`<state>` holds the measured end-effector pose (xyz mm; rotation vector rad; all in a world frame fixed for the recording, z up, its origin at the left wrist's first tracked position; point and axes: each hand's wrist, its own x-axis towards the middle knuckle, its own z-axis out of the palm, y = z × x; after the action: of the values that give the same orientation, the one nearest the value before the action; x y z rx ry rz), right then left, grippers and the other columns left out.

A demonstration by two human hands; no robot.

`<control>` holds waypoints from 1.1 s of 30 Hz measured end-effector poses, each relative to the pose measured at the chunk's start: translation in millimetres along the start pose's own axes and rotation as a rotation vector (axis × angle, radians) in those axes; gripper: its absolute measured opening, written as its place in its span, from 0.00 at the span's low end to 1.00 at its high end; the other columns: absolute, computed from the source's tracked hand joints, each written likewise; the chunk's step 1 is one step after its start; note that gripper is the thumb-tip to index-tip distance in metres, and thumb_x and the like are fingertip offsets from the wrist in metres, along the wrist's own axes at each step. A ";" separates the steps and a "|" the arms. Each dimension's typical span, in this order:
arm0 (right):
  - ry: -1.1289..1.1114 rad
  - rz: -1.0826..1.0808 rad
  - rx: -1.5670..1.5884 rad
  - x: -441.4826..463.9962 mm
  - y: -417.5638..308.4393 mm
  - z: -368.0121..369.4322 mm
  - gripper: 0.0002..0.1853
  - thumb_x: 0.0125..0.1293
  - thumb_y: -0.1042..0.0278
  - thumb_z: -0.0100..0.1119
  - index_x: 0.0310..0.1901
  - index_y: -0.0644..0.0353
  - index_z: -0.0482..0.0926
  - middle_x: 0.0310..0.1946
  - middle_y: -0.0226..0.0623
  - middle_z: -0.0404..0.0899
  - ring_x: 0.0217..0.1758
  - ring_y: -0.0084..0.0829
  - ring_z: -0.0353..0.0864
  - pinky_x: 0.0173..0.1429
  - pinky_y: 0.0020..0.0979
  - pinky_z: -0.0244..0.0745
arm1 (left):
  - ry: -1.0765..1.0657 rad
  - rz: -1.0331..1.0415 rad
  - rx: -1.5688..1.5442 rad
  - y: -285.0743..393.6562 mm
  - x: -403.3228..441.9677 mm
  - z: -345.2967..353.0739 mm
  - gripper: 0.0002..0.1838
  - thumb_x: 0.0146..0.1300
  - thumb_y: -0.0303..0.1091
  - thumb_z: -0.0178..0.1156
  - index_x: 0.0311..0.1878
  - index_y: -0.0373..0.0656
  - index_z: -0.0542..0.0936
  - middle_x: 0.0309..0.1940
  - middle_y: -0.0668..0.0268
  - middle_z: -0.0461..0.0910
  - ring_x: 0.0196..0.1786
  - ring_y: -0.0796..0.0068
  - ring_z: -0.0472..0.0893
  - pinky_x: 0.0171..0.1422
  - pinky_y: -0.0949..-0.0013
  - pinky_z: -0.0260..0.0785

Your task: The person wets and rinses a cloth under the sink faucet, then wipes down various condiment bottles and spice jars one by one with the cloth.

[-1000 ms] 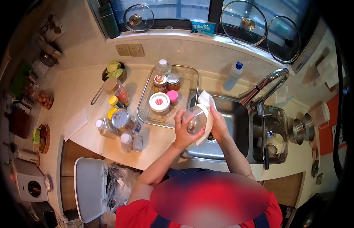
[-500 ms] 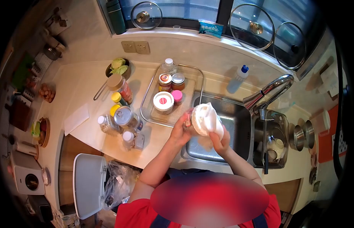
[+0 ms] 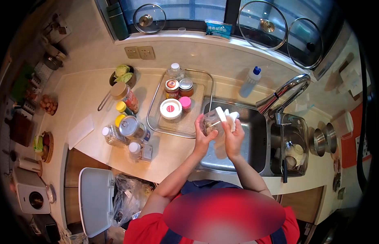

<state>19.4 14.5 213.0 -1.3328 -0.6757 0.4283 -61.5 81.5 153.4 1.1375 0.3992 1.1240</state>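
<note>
Over the near left part of the sink (image 3: 254, 138), my left hand (image 3: 202, 139) grips a clear jar (image 3: 211, 120), its fingers wrapped round the side. The jar lies tilted on its side, with a white lid end toward the right. My right hand (image 3: 234, 140) is closed on a crumpled white cloth (image 3: 232, 117), held at that lid end; whether it is cloth or paper is hard to tell. Left of my hands stands a wire-mesh tray (image 3: 199, 122) with a white-lidded tub (image 3: 170, 109), a pink-capped jar (image 3: 185, 104) and other jars.
Several bottles and jars, among them a large canister (image 3: 131, 127), stand left of the tray. A chrome faucet (image 3: 287, 91) arches over the sink's right side. Dishes fill a rack (image 3: 302, 164) beyond it. A bin with a raised lid (image 3: 94, 199) stands below the counter.
The jar has turned onto its side, so more of its clear body shows. The white cloth has shifted from spread over the lid to bunched at the right end. The view has shifted slightly.
</note>
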 end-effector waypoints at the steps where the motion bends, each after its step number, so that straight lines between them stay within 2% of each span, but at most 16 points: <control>1: -0.067 -0.129 -0.187 -0.8 -1.5 1.2 0.12 0.61 0.73 0.58 0.46 0.65 0.75 0.40 0.43 0.75 0.44 0.31 0.75 0.47 0.27 0.69 | 0.005 -0.041 -0.089 -4.3 -0.8 -4.3 0.40 0.56 0.42 0.65 0.66 0.44 0.53 0.58 0.60 0.66 0.60 0.65 0.69 0.67 0.60 0.60; 2: -0.132 -0.257 -0.375 -1.4 -4.2 2.1 0.13 0.59 0.72 0.59 0.46 0.64 0.75 0.41 0.45 0.74 0.45 0.33 0.74 0.48 0.28 0.69 | 0.004 -0.040 -0.086 -0.5 0.1 -6.3 0.40 0.56 0.42 0.65 0.66 0.44 0.53 0.58 0.60 0.66 0.60 0.65 0.69 0.67 0.60 0.60; 3: -0.240 -0.486 -0.502 -2.0 -8.3 1.8 0.15 0.57 0.67 0.61 0.46 0.63 0.75 0.45 0.44 0.73 0.49 0.39 0.73 0.58 0.38 0.65 | 0.034 -0.176 -0.303 3.3 0.5 -8.9 0.40 0.57 0.43 0.64 0.66 0.44 0.53 0.58 0.60 0.66 0.60 0.66 0.68 0.66 0.60 0.61; 4: -0.237 -0.483 -0.501 0.4 -13.9 -1.2 0.15 0.57 0.67 0.61 0.46 0.63 0.75 0.45 0.44 0.73 0.49 0.39 0.73 0.58 0.38 0.65 | 0.063 -0.314 -0.519 6.8 -0.2 -11.8 0.40 0.57 0.45 0.64 0.66 0.43 0.53 0.58 0.61 0.66 0.61 0.68 0.68 0.65 0.60 0.62; 6: -0.568 -0.837 -0.621 12.5 -26.0 -13.3 0.20 0.52 0.59 0.66 0.43 0.61 0.74 0.43 0.43 0.75 0.50 0.43 0.72 0.67 0.54 0.52 | 0.025 -0.364 -0.507 19.6 -3.5 -14.7 0.37 0.60 0.53 0.58 0.66 0.45 0.57 0.59 0.62 0.68 0.60 0.67 0.70 0.63 0.59 0.64; 7: -0.706 -0.796 -0.681 18.2 -14.8 -24.7 0.20 0.51 0.55 0.67 0.41 0.60 0.76 0.43 0.40 0.77 0.53 0.39 0.72 0.70 0.62 0.38 | -0.065 -0.498 -0.596 27.0 -6.0 -15.7 0.36 0.60 0.58 0.52 0.66 0.47 0.60 0.59 0.64 0.69 0.60 0.66 0.70 0.62 0.58 0.65; 9: -0.785 -0.877 -0.633 26.8 -6.1 -40.4 0.20 0.50 0.54 0.68 0.39 0.59 0.77 0.43 0.38 0.78 0.54 0.39 0.71 0.71 0.61 0.37 | -0.187 -0.740 -0.670 27.1 -12.6 -19.9 0.37 0.60 0.68 0.40 0.65 0.54 0.65 0.60 0.66 0.70 0.59 0.63 0.71 0.57 0.52 0.68; 13: -0.991 -1.000 -0.550 44.0 -14.6 -59.0 0.20 0.50 0.49 0.68 0.36 0.56 0.80 0.45 0.34 0.79 0.61 0.44 0.68 0.72 0.61 0.38 | -0.488 -1.082 -1.048 18.1 -17.1 -37.7 0.37 0.59 0.70 0.40 0.65 0.58 0.66 0.58 0.63 0.72 0.54 0.58 0.75 0.45 0.47 0.71; 18: -1.143 -0.904 -0.384 46.3 -10.0 -56.5 0.24 0.49 0.47 0.69 0.40 0.58 0.80 0.51 0.39 0.76 0.66 0.53 0.63 0.70 0.57 0.46 | -0.298 -1.210 -0.862 12.9 -15.8 -31.6 0.36 0.60 0.69 0.40 0.64 0.57 0.68 0.55 0.62 0.75 0.51 0.56 0.78 0.39 0.47 0.73; 22: -0.911 -0.896 -0.380 25.2 -9.6 -44.3 0.24 0.45 0.53 0.72 0.41 0.60 0.80 0.51 0.41 0.76 0.66 0.54 0.63 0.66 0.52 0.58 | -0.320 -1.087 -0.733 11.5 -7.7 -43.3 0.32 0.64 0.63 0.41 0.60 0.49 0.71 0.53 0.60 0.76 0.50 0.59 0.78 0.45 0.51 0.74; 23: -0.814 -0.878 -0.493 17.1 -10.9 -42.4 0.24 0.42 0.56 0.73 0.40 0.62 0.80 0.49 0.43 0.77 0.62 0.54 0.68 0.63 0.48 0.64 | -0.114 -0.859 -0.535 18.7 -11.1 -28.0 0.28 0.68 0.55 0.41 0.58 0.44 0.72 0.52 0.60 0.77 0.50 0.64 0.78 0.52 0.61 0.72; 26: -0.664 -0.768 -0.437 2.6 -13.3 -28.3 0.24 0.41 0.58 0.73 0.39 0.65 0.80 0.46 0.45 0.78 0.55 0.51 0.73 0.62 0.45 0.65 | -0.052 -0.643 -0.277 -7.9 -18.8 -48.4 0.26 0.70 0.51 0.40 0.59 0.41 0.70 0.53 0.61 0.76 0.52 0.68 0.78 0.56 0.67 0.70; 28: -0.612 -0.800 -0.373 5.9 -26.6 -22.2 0.20 0.42 0.63 0.72 0.35 0.68 0.80 0.40 0.46 0.80 0.46 0.49 0.78 0.58 0.44 0.69 | -0.177 -0.424 0.025 24.1 -29.7 -26.3 0.26 0.71 0.53 0.39 0.60 0.43 0.68 0.55 0.62 0.74 0.55 0.68 0.76 0.59 0.64 0.69; 30: -0.606 -0.650 -0.208 9.2 -23.2 -21.1 0.14 0.45 0.68 0.70 0.30 0.68 0.79 0.36 0.45 0.81 0.41 0.47 0.80 0.52 0.42 0.73 | -0.036 -0.724 -0.589 33.1 -29.2 -17.1 0.27 0.70 0.56 0.38 0.61 0.46 0.67 0.56 0.63 0.73 0.58 0.67 0.74 0.60 0.63 0.67; 31: -0.482 -0.611 -0.172 11.2 -19.6 -18.6 0.08 0.49 0.73 0.68 0.26 0.68 0.78 0.30 0.41 0.80 0.33 0.36 0.79 0.42 0.33 0.74 | -0.034 -0.802 -0.625 40.6 -27.2 -14.1 0.29 0.70 0.58 0.38 0.63 0.47 0.63 0.57 0.64 0.72 0.60 0.65 0.72 0.62 0.61 0.66; 33: -0.304 -0.425 -0.161 9.9 -10.9 -20.7 0.07 0.51 0.74 0.67 0.25 0.67 0.78 0.27 0.37 0.78 0.30 0.30 0.76 0.38 0.30 0.71 | -0.074 -0.696 -0.673 33.2 -28.5 -13.3 0.31 0.68 0.58 0.42 0.65 0.46 0.59 0.60 0.64 0.69 0.61 0.64 0.71 0.63 0.61 0.65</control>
<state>39.6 3.3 223.7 -1.2412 -1.2398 0.2344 -100.5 63.4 168.9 0.3808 0.2876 0.5207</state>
